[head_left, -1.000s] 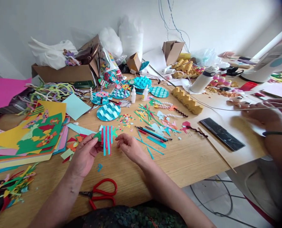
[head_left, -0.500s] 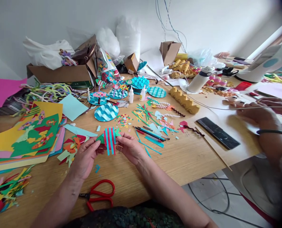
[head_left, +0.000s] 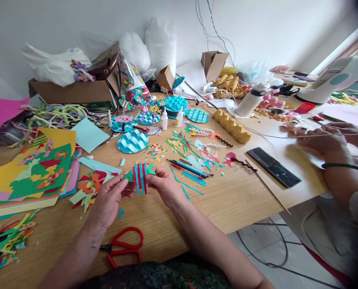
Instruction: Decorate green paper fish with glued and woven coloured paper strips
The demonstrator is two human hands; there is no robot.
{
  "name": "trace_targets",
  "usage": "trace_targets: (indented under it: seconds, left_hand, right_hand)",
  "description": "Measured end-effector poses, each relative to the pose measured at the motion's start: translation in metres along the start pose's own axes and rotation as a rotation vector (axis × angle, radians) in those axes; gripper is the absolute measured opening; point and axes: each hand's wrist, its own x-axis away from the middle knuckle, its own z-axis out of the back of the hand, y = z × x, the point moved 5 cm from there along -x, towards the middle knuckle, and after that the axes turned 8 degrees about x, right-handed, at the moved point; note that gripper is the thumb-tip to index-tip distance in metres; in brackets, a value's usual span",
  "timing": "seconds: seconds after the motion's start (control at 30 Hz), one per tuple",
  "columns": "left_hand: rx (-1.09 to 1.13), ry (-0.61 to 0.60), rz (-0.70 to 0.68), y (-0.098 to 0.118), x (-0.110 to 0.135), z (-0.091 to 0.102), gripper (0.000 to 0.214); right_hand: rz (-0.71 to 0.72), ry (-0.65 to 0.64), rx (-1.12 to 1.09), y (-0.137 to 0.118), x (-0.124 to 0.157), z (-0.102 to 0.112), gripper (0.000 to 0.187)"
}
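A small woven paper piece (head_left: 140, 177), green with red and blue strips, is held just above the wooden table (head_left: 227, 200). My left hand (head_left: 110, 199) pinches its left green tip. My right hand (head_left: 164, 186) pinches its right side. Both hands are closed on it. Red-handled scissors (head_left: 123, 245) lie on the table near my left forearm. Pens and loose blue paper strips (head_left: 188, 170) lie just right of my right hand.
Stacked coloured paper sheets (head_left: 31, 172) lie at left, paper scraps (head_left: 88, 186) beside my left hand. Woven blue paper discs (head_left: 132, 141) and glue bottles (head_left: 164, 119) sit beyond. A black ruler (head_left: 273, 167) lies at right. Another person's hands (head_left: 326, 144) work at the right edge.
My right hand has closed onto the woven piece's right side. Both hands drew the piece slightly nearer to me.
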Motion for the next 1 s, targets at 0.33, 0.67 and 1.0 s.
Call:
trace_targets:
  seconds: [0.33, 0.67, 1.0]
  left_hand:
    - [-0.283, -0.009, -0.121, 0.011, 0.0, 0.0, 0.017]
    - [-0.514, 0.147, -0.291, 0.071, -0.005, 0.068, 0.025]
    - [-0.839, 0.361, -0.394, 0.177, -0.067, 0.183, 0.019]
  right_hand:
    - [0.082, -0.08, 0.159, -0.001, 0.003, -0.006, 0.022]
    - [0.279, 0.012, 0.82, 0.001, 0.0, -0.007, 0.016]
    - [0.474, 0.005, 1.252, 0.012, -0.002, -0.013, 0.013]
